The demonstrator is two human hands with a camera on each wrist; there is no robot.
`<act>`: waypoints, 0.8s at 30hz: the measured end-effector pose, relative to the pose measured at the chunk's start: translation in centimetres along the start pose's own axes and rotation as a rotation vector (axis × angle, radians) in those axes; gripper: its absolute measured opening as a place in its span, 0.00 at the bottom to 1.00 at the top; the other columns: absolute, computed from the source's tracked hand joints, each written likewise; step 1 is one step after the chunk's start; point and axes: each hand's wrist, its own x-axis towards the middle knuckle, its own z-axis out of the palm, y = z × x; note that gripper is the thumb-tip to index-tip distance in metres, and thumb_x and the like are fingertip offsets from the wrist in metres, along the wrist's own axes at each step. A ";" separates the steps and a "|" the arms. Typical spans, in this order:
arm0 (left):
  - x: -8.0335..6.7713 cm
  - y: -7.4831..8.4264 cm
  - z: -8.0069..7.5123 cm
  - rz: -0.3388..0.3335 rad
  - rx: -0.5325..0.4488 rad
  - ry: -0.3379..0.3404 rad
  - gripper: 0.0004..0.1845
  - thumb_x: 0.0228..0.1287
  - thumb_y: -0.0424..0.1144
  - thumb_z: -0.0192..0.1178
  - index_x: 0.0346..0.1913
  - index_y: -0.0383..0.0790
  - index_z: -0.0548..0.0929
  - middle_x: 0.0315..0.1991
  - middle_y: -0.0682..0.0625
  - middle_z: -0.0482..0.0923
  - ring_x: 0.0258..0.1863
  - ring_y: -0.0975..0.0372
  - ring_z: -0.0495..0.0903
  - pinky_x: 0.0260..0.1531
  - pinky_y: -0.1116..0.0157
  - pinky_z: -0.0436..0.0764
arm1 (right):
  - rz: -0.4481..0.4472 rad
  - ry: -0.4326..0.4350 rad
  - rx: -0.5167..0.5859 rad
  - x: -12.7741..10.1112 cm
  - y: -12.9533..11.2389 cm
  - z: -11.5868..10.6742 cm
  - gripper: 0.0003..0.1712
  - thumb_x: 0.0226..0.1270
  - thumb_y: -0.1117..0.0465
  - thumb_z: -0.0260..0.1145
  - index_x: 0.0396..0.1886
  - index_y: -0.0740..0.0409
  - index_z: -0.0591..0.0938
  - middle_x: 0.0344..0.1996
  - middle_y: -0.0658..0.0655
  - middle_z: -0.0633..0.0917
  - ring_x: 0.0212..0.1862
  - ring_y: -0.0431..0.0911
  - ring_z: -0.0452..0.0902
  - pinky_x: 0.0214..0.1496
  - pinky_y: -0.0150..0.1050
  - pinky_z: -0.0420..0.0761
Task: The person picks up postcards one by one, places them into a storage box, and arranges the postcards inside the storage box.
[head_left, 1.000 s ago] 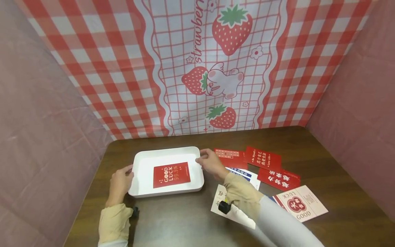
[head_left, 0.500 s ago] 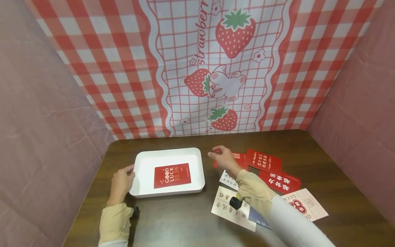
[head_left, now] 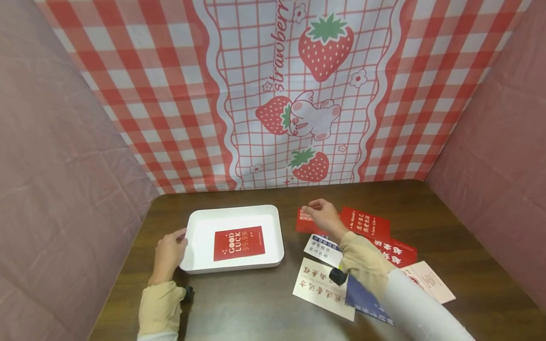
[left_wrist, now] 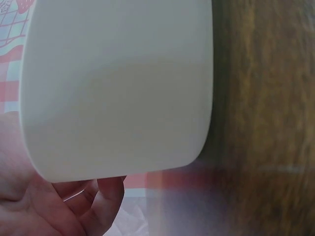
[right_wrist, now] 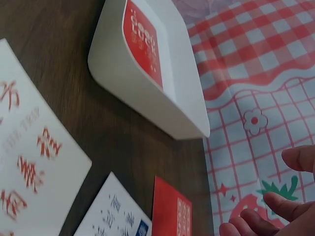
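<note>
A white tray [head_left: 232,209] lies on the dark wooden table with a red "GOOD LUCK" card [head_left: 239,243] flat inside it. My left hand [head_left: 168,253] grips the tray's left rim, and the left wrist view shows its fingers [left_wrist: 108,196] curled under the tray wall [left_wrist: 118,88]. My right hand [head_left: 322,215] hovers over a red card with a grid print [head_left: 304,221], right of the tray. Its fingers [right_wrist: 295,206] are loosely bent and hold nothing. In the right wrist view that red card [right_wrist: 170,214] lies flat beside the tray [right_wrist: 147,93].
More cards lie scattered right of the tray: two red ones [head_left: 364,221] [head_left: 394,252], a white one with red characters [head_left: 320,286], a white and blue one [head_left: 322,247], a blue one [head_left: 364,300] and a pink one [head_left: 431,283]. Fabric walls enclose the table.
My right hand left the tray's right rim and moved right to above the red grid-print card. My left hand stayed on the tray's left rim.
</note>
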 end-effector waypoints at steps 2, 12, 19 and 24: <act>0.0 0.0 0.0 0.000 0.002 0.000 0.21 0.65 0.33 0.53 0.60 0.30 0.78 0.48 0.34 0.83 0.50 0.39 0.80 0.51 0.42 0.74 | 0.003 0.006 -0.026 0.1 0.2 -0.4 0.25 0.69 0.55 0.61 0.58 0.68 0.72 0.58 0.70 0.76 0.60 0.62 0.74 0.61 0.52 0.74; -0.1 0.1 0.0 -0.013 0.002 -0.009 0.21 0.65 0.33 0.53 0.60 0.31 0.77 0.48 0.34 0.83 0.51 0.39 0.80 0.51 0.42 0.74 | 0.017 0.024 -0.159 0.6 1.0 -2.2 0.31 0.68 0.48 0.61 0.60 0.67 0.71 0.61 0.70 0.75 0.62 0.62 0.72 0.64 0.53 0.73; -0.2 0.1 0.1 -0.019 -0.001 -0.003 0.21 0.66 0.33 0.53 0.60 0.31 0.77 0.49 0.34 0.83 0.51 0.38 0.79 0.52 0.42 0.74 | 0.071 0.034 -0.236 0.9 1.5 -3.4 0.39 0.66 0.41 0.62 0.64 0.66 0.68 0.63 0.70 0.73 0.65 0.63 0.69 0.65 0.55 0.71; -0.1 0.1 0.2 -0.015 0.006 0.005 0.21 0.66 0.33 0.53 0.60 0.31 0.78 0.49 0.34 0.83 0.51 0.38 0.79 0.52 0.42 0.74 | 0.085 0.057 -0.255 1.1 2.2 -4.3 0.41 0.66 0.40 0.61 0.64 0.68 0.67 0.63 0.71 0.72 0.63 0.63 0.69 0.63 0.56 0.72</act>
